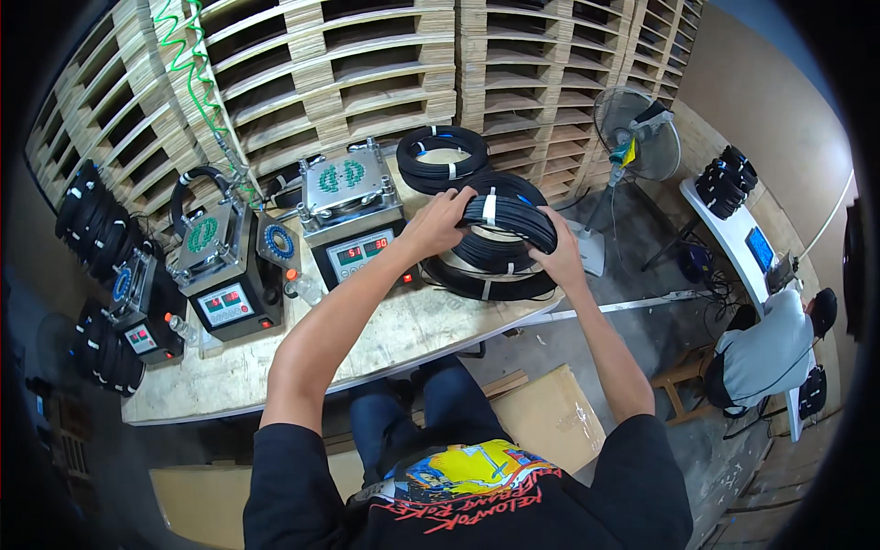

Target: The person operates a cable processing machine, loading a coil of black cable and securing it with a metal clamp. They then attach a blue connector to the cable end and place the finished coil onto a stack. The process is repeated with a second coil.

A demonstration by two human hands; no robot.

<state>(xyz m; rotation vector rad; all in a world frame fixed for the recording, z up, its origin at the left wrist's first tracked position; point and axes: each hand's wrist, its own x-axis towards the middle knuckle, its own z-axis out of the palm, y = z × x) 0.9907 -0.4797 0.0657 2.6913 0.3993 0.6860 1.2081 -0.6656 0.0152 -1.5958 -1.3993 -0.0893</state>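
Note:
Between my two hands is a coil of black cable point(519, 216) with a white tie band round it, tilted above other coils. My left hand point(442, 223) grips its left side, fingers curled over the top. On the right side of the coil, my right hand point(559, 252) is closed round the edge. Beneath it lie more black cable coils point(486, 288), stacked near the table's right end. Another banded coil point(444, 171) rests behind them. Just left of my left hand stands a boxy machine point(353, 238) with a red digital display and a metal top plate holding green pieces.
Two similar machines point(225, 266) point(145, 302) stand farther left on the wooden table point(403, 339), with small bottles point(302, 286) between them. Wooden pallets point(339, 64) rise behind. A fan point(632, 137) stands at the far right; a person point(770, 353) sits at a white table beyond.

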